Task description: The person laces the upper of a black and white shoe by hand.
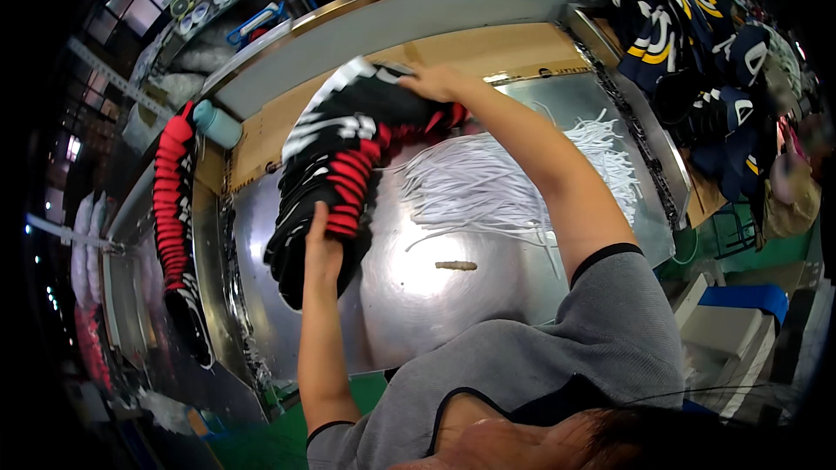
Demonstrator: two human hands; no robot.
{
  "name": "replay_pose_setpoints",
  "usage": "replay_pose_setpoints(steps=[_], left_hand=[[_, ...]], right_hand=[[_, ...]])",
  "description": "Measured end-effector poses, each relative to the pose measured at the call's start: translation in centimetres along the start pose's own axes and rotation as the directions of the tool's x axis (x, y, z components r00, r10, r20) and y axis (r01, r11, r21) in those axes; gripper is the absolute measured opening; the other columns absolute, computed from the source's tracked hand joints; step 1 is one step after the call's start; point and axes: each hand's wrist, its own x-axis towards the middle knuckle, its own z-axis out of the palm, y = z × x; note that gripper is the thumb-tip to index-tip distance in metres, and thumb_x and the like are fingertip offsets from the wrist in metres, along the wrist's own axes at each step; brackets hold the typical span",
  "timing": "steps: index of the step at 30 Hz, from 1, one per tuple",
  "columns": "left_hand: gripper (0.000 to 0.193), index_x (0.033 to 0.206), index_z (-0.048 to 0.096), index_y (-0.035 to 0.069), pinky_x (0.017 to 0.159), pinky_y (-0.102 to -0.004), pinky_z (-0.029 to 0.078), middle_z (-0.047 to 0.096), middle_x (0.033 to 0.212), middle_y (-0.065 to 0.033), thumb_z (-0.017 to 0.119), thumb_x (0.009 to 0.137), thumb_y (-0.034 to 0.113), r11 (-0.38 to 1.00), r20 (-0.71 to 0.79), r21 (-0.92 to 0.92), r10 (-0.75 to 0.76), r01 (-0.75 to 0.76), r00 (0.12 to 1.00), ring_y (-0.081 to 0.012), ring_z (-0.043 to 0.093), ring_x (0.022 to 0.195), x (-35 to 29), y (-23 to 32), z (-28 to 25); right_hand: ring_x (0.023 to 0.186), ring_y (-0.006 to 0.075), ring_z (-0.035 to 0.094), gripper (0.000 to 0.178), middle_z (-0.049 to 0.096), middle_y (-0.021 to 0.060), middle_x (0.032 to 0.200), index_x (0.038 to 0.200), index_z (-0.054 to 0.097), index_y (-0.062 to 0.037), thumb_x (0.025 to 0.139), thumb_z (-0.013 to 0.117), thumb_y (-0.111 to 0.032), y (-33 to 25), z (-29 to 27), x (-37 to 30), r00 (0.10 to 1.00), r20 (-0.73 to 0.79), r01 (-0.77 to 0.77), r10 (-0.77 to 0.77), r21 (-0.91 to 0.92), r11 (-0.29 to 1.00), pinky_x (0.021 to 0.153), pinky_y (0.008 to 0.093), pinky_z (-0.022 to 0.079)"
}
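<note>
A long, bent stack of black, red and white shoe uppers lies over the left-middle of a shiny metal table. My left hand grips its near end, thumb on top and the other fingers hidden behind the uppers. Stretched to the far end, my right hand is closed over the stack's edge, its fingertips partly out of sight. To the right, under my right forearm, spreads a heap of white shoelaces. A small brown strip lies alone on the metal nearer to me.
A second row of red and black uppers lines the left ledge, beside a pale blue-green bottle. Cardboard covers the table's back under a raised wall. Dark navy, white and yellow uppers are piled at the right.
</note>
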Motion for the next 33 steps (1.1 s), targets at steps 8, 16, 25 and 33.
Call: replay_pose_setpoints(steps=[8, 16, 25, 33], left_hand=[[0.038, 0.126, 0.058, -0.001, 0.098, -0.0327, 0.046, 0.062, 0.122, -0.0081, 0.065, 0.091, 0.01, 0.986, -0.132, -0.084, 0.134, -0.146, 0.982, -0.0198, 0.058, 0.114, -1.9, 0.2, 1.5], [0.045, 0.127, 0.057, -0.003, 0.099, -0.0296, 0.044, 0.062, 0.124, -0.008, 0.07, 0.091, 0.019, 0.989, -0.249, -0.003, 0.143, -0.148, 0.958, -0.0167, 0.058, 0.113, -4.2, -0.6, 2.2], [0.026, 0.099, 0.063, 0.004, 0.079, -0.0369, 0.048, 0.068, 0.097, -0.0147, 0.064, 0.093, 0.03, 0.936, 0.242, -0.233, -0.207, 0.264, 0.948, -0.0254, 0.06, 0.089, -19.5, 4.4, 5.6], [0.036, 0.12, 0.058, -0.003, 0.092, -0.0385, 0.049, 0.065, 0.103, -0.0137, 0.053, 0.094, 0.02, 0.708, 0.478, -0.535, -0.197, 0.462, 0.856, -0.0281, 0.06, 0.095, -16.6, -6.9, -5.7]], right_hand=[[0.104, 0.0362, 0.059, 0.035, 0.064, 0.0144, 0.108, 0.11, 0.062, -0.0072, 0.076, 0.071, -0.008, -5.1, 4.7, -12.5, 0.728, -0.411, 0.502, -0.549, -0.226, 0.835, 0.09, 0.0437, 0.048], [0.093, 0.029, 0.055, 0.026, 0.056, 0.0097, 0.097, 0.102, 0.061, -0.0069, 0.081, 0.072, -0.019, -7.2, 13.1, -30.8, 0.934, 0.026, 0.354, -0.356, -0.182, 0.917, 0.075, 0.0418, 0.047], [0.085, 0.0151, 0.063, 0.019, 0.055, 0.0079, 0.109, 0.102, 0.049, -0.0066, 0.088, 0.062, -0.003, -5.7, 9.0, -27.8, 0.981, -0.153, 0.069, 0.119, 0.848, 0.525, 0.072, 0.0287, 0.051], [0.082, 0.0309, 0.065, 0.019, 0.063, 0.0111, 0.093, 0.094, 0.073, -0.01, 0.079, 0.073, -0.021, -7.8, 10.5, -13.1, 0.911, -0.304, 0.252, -0.28, -0.131, 0.959, 0.072, 0.0409, 0.051]])
